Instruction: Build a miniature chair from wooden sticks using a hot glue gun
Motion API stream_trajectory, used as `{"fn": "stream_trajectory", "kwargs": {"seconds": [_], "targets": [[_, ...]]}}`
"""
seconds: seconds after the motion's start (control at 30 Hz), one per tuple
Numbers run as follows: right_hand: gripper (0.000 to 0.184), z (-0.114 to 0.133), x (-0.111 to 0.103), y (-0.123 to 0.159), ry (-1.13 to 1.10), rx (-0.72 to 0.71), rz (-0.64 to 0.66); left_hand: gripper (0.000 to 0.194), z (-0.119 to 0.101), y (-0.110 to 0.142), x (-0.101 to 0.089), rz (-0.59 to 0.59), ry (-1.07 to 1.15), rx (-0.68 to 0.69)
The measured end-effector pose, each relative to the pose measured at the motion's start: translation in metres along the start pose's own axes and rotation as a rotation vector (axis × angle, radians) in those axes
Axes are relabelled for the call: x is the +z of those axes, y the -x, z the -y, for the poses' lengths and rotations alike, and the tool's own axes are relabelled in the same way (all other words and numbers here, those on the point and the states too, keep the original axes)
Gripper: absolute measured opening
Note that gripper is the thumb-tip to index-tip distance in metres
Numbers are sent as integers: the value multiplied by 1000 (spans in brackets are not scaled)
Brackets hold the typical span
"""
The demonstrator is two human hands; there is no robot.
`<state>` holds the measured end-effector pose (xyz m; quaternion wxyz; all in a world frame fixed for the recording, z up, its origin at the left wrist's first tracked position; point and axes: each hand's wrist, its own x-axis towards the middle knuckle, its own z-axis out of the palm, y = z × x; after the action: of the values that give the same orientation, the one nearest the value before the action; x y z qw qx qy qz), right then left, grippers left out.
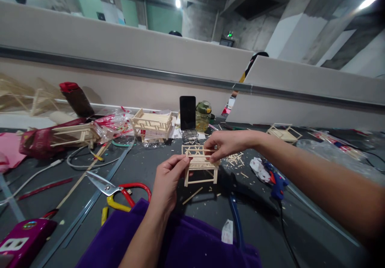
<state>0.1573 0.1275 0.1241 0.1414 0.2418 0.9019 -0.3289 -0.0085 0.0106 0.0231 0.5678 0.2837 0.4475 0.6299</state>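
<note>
A small model bench made of thin wooden sticks [201, 182] stands on the dark table in front of me, with legs, a seat and a patterned back rail. My left hand [170, 175] pinches at its left front corner, thumb and forefinger closed on the end of a thin wooden stick [197, 156]. From the right, my right hand [221, 144] reaches over the model, its fingertips closed at the stick's other end. The fingers partly hide the model's upper right side. Whether the stick touches the model, I cannot tell.
Scissors [110, 189] and purple cloth [192, 244] lie nearby, with blue-handled cutters [236, 216] and a blue glue gun [278, 185] at right. Behind stand a phone [187, 113], a bottle [203, 117] and another stick model [153, 123]. Stick scraps [236, 159] are scattered about.
</note>
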Motion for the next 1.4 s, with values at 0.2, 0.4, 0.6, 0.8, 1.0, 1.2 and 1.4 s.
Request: {"fn": "stream_trajectory", "kwargs": {"seconds": [0.2,0.4,0.6,0.8,1.0,1.2,1.4], "targets": [[7,0,4,2,-143,-18,11,29,0,0,-1,25,-10,8],[6,-1,3,0,-134,45,-2,27,0,0,-1,20,-10,3],[24,-3,2,4,-154,65,-80,30,-1,-1,-1,13,-10,0],[20,2,5,19,-72,-9,-503,28,1,0,-2,20,-18,3],[14,8,8,32,21,-125,-459,25,2,0,-3,30,-20,4],[9,10,12,35,69,-200,-378,26,2,0,-2,31,-12,9],[11,8,19,30,144,-193,-282,28,1,-1,-2,27,-8,4]]}}
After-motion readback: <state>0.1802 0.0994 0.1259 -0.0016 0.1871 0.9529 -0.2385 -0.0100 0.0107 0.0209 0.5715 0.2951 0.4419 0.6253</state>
